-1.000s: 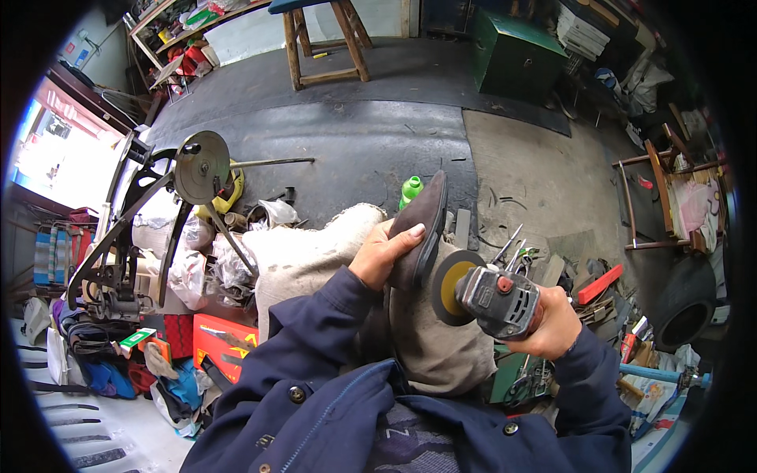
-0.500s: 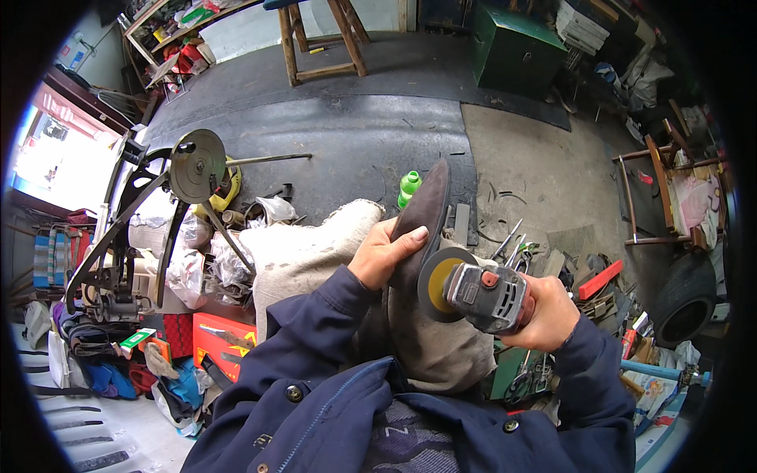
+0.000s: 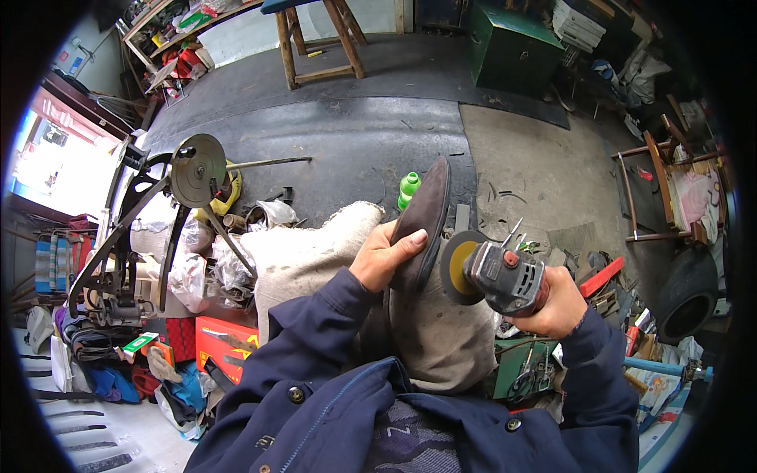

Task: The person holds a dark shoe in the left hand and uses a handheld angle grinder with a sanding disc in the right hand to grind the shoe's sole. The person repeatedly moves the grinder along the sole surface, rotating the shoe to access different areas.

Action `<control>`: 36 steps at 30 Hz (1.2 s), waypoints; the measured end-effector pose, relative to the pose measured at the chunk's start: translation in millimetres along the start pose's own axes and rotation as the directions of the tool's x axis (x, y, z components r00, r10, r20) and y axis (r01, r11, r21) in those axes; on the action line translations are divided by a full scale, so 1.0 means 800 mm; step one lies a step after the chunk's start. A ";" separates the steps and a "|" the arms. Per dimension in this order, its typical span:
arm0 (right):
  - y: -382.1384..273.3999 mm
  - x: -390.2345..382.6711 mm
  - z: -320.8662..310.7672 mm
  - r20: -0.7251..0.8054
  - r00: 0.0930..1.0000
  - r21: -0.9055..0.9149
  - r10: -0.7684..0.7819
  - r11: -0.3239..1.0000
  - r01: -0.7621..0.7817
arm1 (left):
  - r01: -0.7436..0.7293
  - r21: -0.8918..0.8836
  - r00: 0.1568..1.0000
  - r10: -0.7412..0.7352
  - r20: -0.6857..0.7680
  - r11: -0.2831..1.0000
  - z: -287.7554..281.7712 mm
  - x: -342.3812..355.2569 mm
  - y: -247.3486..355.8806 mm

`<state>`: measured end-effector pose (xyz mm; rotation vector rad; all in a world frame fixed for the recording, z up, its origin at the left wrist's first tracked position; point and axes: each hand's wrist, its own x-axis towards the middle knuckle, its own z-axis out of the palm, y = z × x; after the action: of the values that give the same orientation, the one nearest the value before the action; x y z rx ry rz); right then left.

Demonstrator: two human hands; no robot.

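Observation:
My left hand (image 3: 385, 258) is closed around a dark brown pointed shoe (image 3: 426, 209), thumb pressed on its side, toe pointing away from me. The edge of its sole faces right. In my right hand (image 3: 555, 306) is an angle grinder (image 3: 509, 277), gripped by its body. Its round disc (image 3: 459, 268), yellowish in the middle with a dark rim, stands just right of the shoe with a small gap between them. A pale, stained cloth (image 3: 315, 248) covers my lap under the shoe. Whether the disc is spinning I cannot tell.
Left stands a black metal sewing machine with a large wheel (image 3: 199, 169). Beyond the shoe is a green bottle (image 3: 409, 188). Hand tools and scraps lie at right near a red bar (image 3: 602, 277) and a green toolbox (image 3: 512, 364). A wooden stool (image 3: 323, 47) stands far ahead.
The grinder in my right hand has moved right, away from the shoe, and a gap has opened beside the sole. My left hand and the shoe have hardly moved.

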<state>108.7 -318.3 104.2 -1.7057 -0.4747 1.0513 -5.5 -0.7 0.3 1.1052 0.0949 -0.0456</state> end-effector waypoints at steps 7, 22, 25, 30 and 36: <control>0.013 -0.002 0.008 0.052 0.983 -0.455 -0.177 0.872 0.182 | 0.001 0.009 1.000 -0.001 -0.009 1.000 0.003 -0.002 0.002; 0.013 0.016 -0.010 -0.011 1.000 -0.035 0.030 0.999 -0.030 | 0.000 -0.001 1.000 0.000 0.000 1.000 0.003 -0.003 0.002; 0.005 0.005 -0.005 0.011 0.999 0.010 -0.031 0.999 0.031 | -0.006 0.003 1.000 0.006 -0.020 1.000 0.002 -0.003 0.001; 0.016 -0.002 0.005 0.062 0.982 -0.333 -0.181 0.924 0.191 | -0.014 0.012 0.999 0.014 -0.041 1.000 0.003 -0.003 0.000; 0.017 0.003 0.010 0.073 0.976 -0.455 -0.207 0.863 0.217 | -0.051 0.074 0.997 0.055 -0.048 0.996 0.005 -0.005 0.006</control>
<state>101.4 -317.5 89.9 -1.9991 -0.9675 0.8358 -8.7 -2.5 6.7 1.1811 0.1097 0.0268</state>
